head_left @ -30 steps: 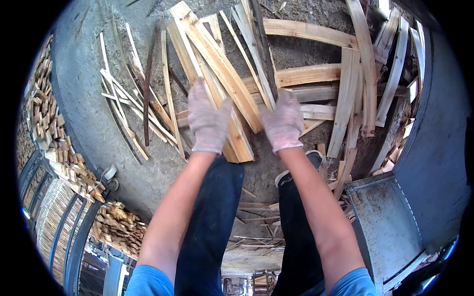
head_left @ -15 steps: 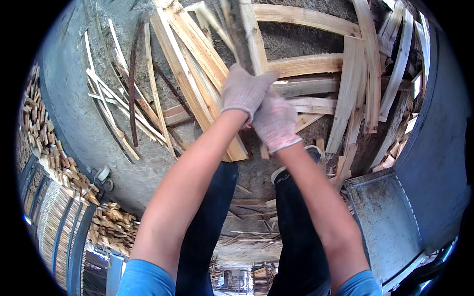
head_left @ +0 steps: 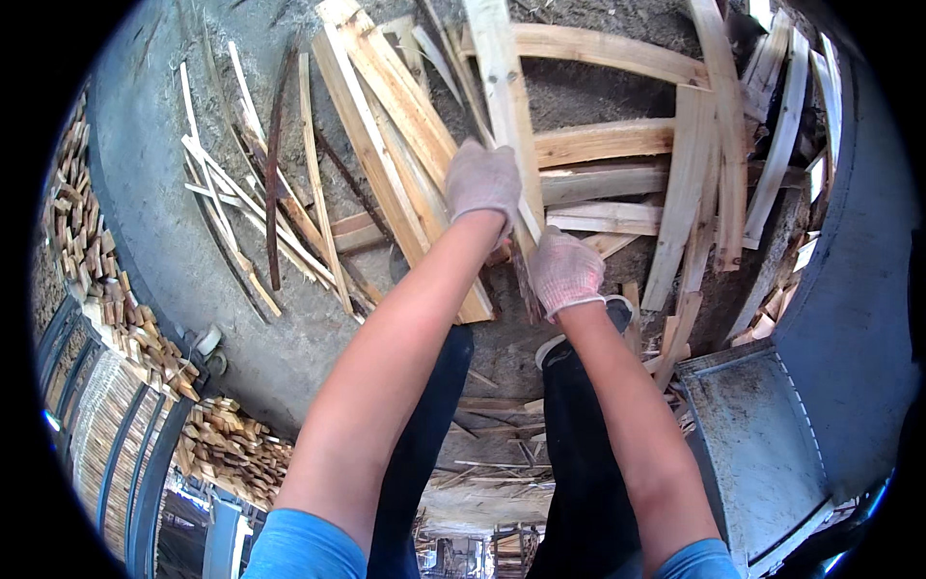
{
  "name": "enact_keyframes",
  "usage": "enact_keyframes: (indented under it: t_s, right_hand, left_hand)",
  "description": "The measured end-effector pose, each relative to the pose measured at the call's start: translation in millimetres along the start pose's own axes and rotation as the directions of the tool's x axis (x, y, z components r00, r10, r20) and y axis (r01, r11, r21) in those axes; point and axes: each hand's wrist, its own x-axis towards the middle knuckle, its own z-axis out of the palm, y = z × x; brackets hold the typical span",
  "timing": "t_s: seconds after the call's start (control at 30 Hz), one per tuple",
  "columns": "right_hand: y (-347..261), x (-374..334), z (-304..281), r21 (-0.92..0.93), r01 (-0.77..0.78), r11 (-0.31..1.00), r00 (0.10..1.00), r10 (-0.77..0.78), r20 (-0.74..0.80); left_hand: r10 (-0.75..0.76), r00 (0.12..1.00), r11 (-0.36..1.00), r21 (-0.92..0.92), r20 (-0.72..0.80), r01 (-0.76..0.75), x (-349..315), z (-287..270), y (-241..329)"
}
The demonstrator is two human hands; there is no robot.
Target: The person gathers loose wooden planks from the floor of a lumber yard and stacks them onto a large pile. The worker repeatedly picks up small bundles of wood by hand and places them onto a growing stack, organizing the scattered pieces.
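Note:
My left hand [head_left: 482, 183], in a pale knitted glove, is closed around a narrow wooden strip [head_left: 527, 277] with a dark, rough edge. The strip slants from beyond that hand down toward my feet. Lower and to the right, my gloved right hand [head_left: 567, 274] is curled at the strip's near end, its fingertips mostly hidden. A wide pale board [head_left: 500, 72] runs away from me just right of my left hand. Left of my hands lie several long boards [head_left: 371, 145] side by side, partly covered by my left forearm.
Crossing boards [head_left: 617, 140] lie at the right on the dirty floor. Thin strips and sticks [head_left: 227, 207] are scattered at the left. Stacked wood pieces [head_left: 116, 314] line the far left. A grey metal panel [head_left: 849, 309] and a blue-grey metal tray [head_left: 757, 434] stand at the right.
My hands have come apart: the right has moved down and right, the left slightly right. The strip swung up front has shifted, and the wide pale board now shows more fully.

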Motion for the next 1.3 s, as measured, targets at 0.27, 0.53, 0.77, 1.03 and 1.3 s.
enact_keyframes:
  t_s: [0.27,0.53,0.77,1.03,1.3]
  right_hand:
    - [-25,-59,-23,-0.024,0.358,0.933,0.934,-0.358,0.000]
    - [76,-30,-69,0.396,-0.252,0.883,0.870,0.387,-0.307]
    - [162,13,-33,0.321,-0.670,0.670,0.672,0.730,-0.121]
    - [211,12,-55,0.130,-0.496,0.858,0.860,0.506,-0.059]
    - [157,16,-39,0.277,-0.335,0.900,0.891,0.399,-0.218]
  left_hand:
    - [0.008,0.997,0.996,-0.087,0.075,-0.001,-20,-27,-14]
    - [0.094,0.971,0.981,-0.148,-0.218,-0.128,-48,-160,-82]
    - [-0.072,0.895,0.913,0.332,-0.441,0.237,10,-238,-228]
    - [0.161,0.984,0.986,-0.022,-0.074,-0.164,-124,-184,-128]
    - [0.164,0.970,0.978,-0.160,0.182,-0.135,-133,-124,-86]
